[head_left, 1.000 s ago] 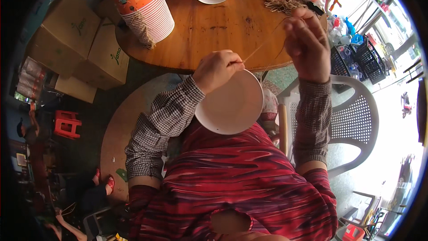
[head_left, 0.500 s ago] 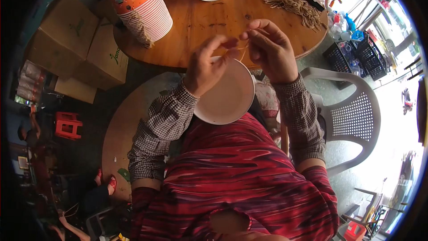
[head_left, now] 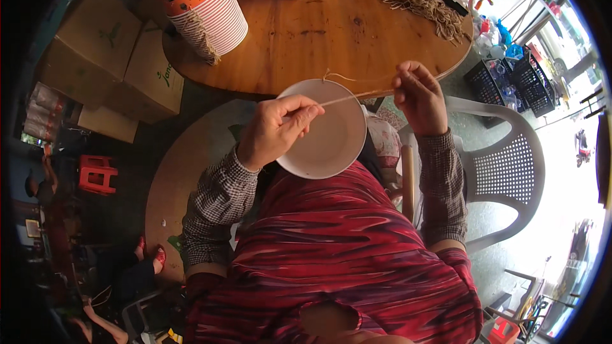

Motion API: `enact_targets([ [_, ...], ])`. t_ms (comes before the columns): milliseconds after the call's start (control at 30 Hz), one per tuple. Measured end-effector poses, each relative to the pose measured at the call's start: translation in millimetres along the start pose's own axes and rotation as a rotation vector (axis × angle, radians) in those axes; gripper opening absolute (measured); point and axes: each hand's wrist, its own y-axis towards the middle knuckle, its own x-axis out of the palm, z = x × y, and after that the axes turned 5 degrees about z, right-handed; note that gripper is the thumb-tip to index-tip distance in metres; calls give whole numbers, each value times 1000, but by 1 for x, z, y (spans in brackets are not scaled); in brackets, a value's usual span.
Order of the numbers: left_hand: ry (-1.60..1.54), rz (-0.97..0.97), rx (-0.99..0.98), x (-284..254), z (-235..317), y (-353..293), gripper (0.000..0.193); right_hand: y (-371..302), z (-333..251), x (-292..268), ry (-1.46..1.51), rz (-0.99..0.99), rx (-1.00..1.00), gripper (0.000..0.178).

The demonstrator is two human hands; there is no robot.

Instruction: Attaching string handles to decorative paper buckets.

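In the head view, the left hand (head_left: 275, 129) pinches a string (head_left: 341, 99) between its fingers; it stretches across to the right hand (head_left: 422, 100), whose fingers are nearly closed together at its other end. Beneath the string, a white tub (head_left: 324, 146) sits by the near edge of the worktop (head_left: 299, 44). A tub stack (head_left: 224, 20) stands at the left edge, a string bundle (head_left: 428, 11) near the right edge.

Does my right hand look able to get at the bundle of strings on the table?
Probably yes: only tabletop shows between your right hand and the bundle of strings, though that hand seems to pinch a single strand stretched from your left hand, which may need releasing first.
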Motion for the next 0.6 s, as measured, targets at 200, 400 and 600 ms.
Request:
enact_targets([
  [200, 263, -13, 266, 30, 6, -5, 7, -37, 9, 32, -555, -96, -52, 23],
  [400, 256, -47, 288, 28, 10, -8, 5, -58, 22, 70, -552, -306, 56, 25],
  [600, 212, -59, 173, 22, 10, -29, 8, -69, 32, 66, -599, -340, 23, 19],
])
